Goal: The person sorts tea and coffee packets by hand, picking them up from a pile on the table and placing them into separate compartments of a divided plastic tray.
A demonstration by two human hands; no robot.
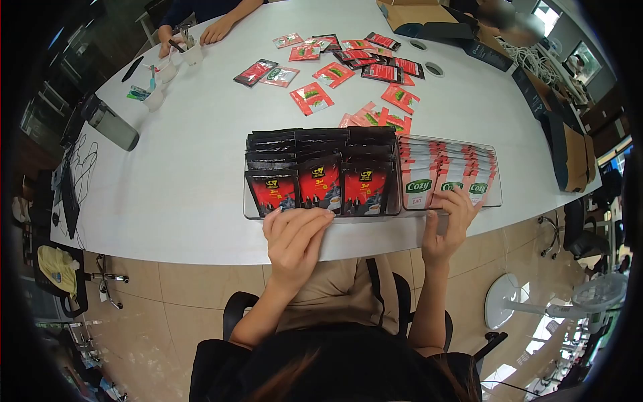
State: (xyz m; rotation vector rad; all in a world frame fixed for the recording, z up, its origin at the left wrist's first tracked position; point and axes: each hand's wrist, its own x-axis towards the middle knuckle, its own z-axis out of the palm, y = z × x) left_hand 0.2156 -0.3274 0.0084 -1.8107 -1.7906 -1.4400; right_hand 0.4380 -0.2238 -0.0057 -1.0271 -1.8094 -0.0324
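Observation:
Two clear trays stand side by side on the table before me. The left tray (252,212) holds rows of black-and-red G7 coffee sachets (320,184), standing on edge and leaning. In the right tray (497,201) are rows of pink-and-white Cozy tea sachets (419,182). My left hand (295,242) rests at the left tray's front edge, fingers stretched out and close together, fingertips at the bottom of the front coffee sachets. My right hand (449,231) is open at the right tray's front, thumb apart, its fingertips against the front tea sachets.
Loose sachets (335,74) lie scattered beyond the trays, red and black mixed. At the left stand a bottle (112,122) and several white cups (154,100). Another person's hands (216,31) are near the cups. Open cardboard boxes (568,157) line the right edge.

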